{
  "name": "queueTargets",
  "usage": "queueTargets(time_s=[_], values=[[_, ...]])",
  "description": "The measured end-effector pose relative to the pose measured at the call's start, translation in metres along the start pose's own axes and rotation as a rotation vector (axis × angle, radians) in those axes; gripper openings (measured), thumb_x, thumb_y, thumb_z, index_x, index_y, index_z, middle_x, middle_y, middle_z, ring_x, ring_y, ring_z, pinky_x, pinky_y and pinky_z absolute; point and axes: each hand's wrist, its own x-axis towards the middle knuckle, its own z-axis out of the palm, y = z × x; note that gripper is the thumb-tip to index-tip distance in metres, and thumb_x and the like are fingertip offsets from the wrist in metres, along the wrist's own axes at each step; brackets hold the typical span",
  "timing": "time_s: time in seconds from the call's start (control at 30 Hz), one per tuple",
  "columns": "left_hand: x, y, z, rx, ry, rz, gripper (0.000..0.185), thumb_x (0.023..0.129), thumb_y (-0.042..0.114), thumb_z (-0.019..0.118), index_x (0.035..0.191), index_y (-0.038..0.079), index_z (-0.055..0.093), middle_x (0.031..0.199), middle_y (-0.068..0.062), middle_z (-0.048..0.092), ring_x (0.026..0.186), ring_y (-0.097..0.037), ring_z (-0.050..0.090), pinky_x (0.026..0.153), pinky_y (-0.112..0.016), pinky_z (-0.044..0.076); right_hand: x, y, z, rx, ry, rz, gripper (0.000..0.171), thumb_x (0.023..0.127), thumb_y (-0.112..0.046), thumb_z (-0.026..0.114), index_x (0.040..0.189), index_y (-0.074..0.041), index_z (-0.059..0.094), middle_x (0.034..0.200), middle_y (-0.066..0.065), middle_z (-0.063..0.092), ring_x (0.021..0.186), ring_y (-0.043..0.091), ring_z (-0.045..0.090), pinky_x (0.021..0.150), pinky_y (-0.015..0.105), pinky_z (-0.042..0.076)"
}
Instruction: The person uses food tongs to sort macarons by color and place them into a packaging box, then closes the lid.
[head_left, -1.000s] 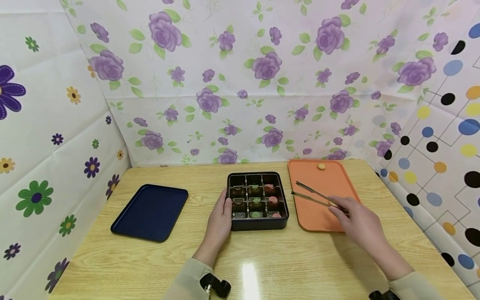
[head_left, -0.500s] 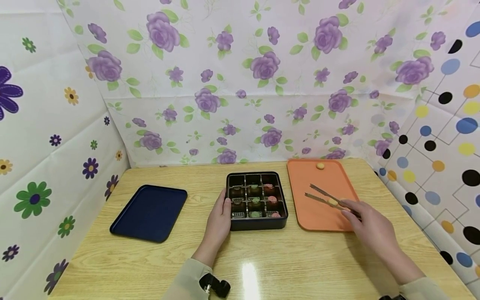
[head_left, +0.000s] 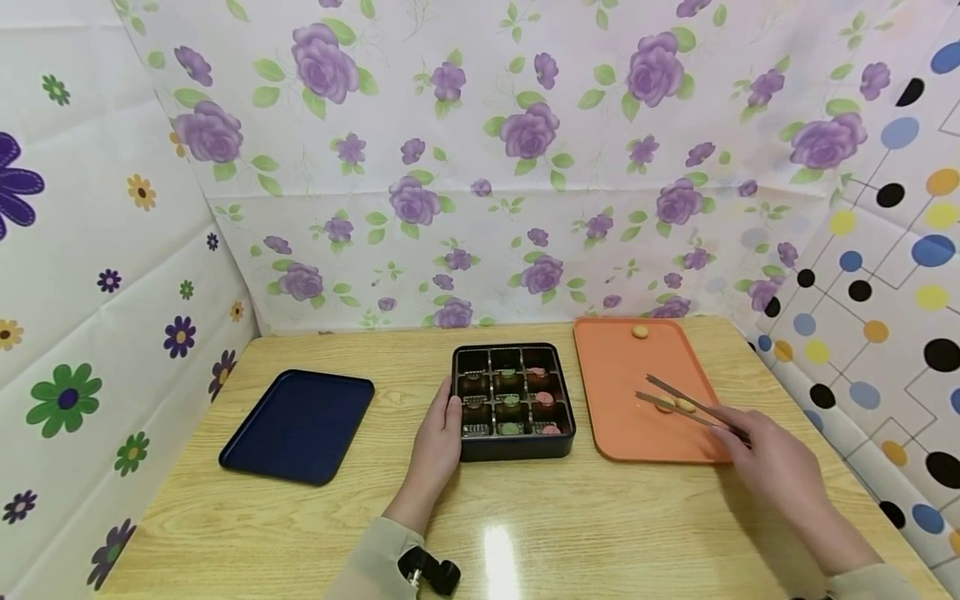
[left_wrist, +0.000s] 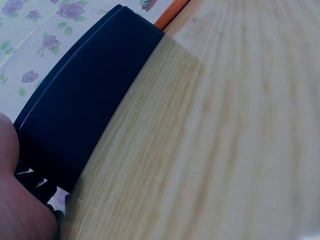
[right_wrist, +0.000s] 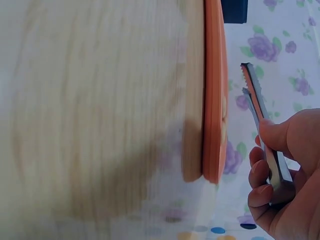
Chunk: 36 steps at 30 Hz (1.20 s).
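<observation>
My left hand (head_left: 437,429) lies along the left wall of a dark box (head_left: 517,448), thumb at the rim. Inside, a clear divided insert holds green pieces (head_left: 511,401) in the middle column and pink pieces (head_left: 545,398) in the right one. My right hand (head_left: 780,462) grips metal tongs (head_left: 678,392) with toothed ends, whose arms stand apart and point up and left over the orange tray (head_left: 615,437). Two small round yellow cookies (head_left: 686,406) lie on the tray beneath the tongs, partly covered by them. Another cookie (head_left: 639,332) sits near the tray's far edge.
A dark blue tray (head_left: 300,425) lies at the left of the wooden table (head_left: 480,508). Flowered cloth (head_left: 480,250) hangs behind the table, and patterned cloths close in both sides. The orange tray stands just right of the box.
My right hand has moved right and toward me with the tongs, whose tips have come from the tray's left edge to over its middle. The left hand and box have stayed in place.
</observation>
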Motion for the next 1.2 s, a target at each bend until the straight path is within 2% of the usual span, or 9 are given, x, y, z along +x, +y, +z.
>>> queueTargets(time_s=[0.07,0.17,0.3,0.43,0.7,1.2], values=[[0.000,0.000,0.000,0.002,0.001,0.000,0.059,0.124,0.036,0.036,0.178,0.015,0.025,0.181,-0.012,0.027,0.165,-0.041,0.025,0.130,-0.066,0.025,-0.001,0.003,-0.001,-0.010,0.006,0.002,0.039,0.112,-0.029,0.071,0.145,-0.008,0.073,0.114,0.020,0.077,0.082,0.026,0.066,0.057,0.038,0.044],[0.000,0.000,0.000,0.003,0.002,-0.005,0.059,0.124,0.036,0.036,0.178,0.015,0.025,0.181,-0.012,0.027,0.165,-0.041,0.025,0.131,-0.066,0.025,-0.003,0.008,-0.001,-0.022,0.016,0.004,0.039,0.111,-0.028,0.072,0.144,-0.007,0.073,0.100,0.014,0.074,0.074,0.024,0.061,0.054,0.037,0.041],[0.000,0.000,0.000,0.000,0.004,-0.012,0.059,0.124,0.036,0.036,0.178,0.016,0.025,0.181,-0.011,0.027,0.165,-0.040,0.026,0.131,-0.065,0.026,-0.004,0.013,-0.004,-0.029,0.020,-0.002,0.040,0.110,-0.029,0.073,0.144,-0.007,0.073,0.098,0.013,0.074,0.073,0.025,0.062,0.053,0.038,0.042],[0.000,0.001,0.000,-0.005,0.000,-0.011,0.059,0.124,0.037,0.036,0.178,0.015,0.025,0.181,-0.011,0.026,0.165,-0.040,0.025,0.131,-0.065,0.025,-0.004,0.018,-0.006,-0.033,-0.001,-0.001,0.042,0.110,-0.032,0.073,0.144,-0.007,0.073,0.111,0.020,0.077,0.083,0.030,0.070,0.055,0.039,0.046],[0.000,0.002,0.000,-0.004,0.004,-0.005,0.059,0.124,0.038,0.035,0.178,0.015,0.025,0.181,-0.011,0.026,0.166,-0.039,0.023,0.132,-0.064,0.023,-0.005,0.023,-0.006,-0.027,-0.059,0.019,0.046,0.111,-0.031,0.072,0.147,-0.003,0.070,0.110,0.021,0.076,0.070,0.021,0.055,0.053,0.036,0.039],[-0.001,0.003,0.000,0.000,0.008,0.001,0.059,0.124,0.036,0.036,0.178,0.014,0.026,0.181,-0.012,0.026,0.166,-0.039,0.023,0.132,-0.064,0.023,-0.005,0.026,-0.005,-0.046,-0.063,0.008,0.042,0.111,-0.027,0.071,0.146,-0.003,0.071,0.109,0.022,0.076,0.067,0.019,0.053,0.051,0.036,0.039]])
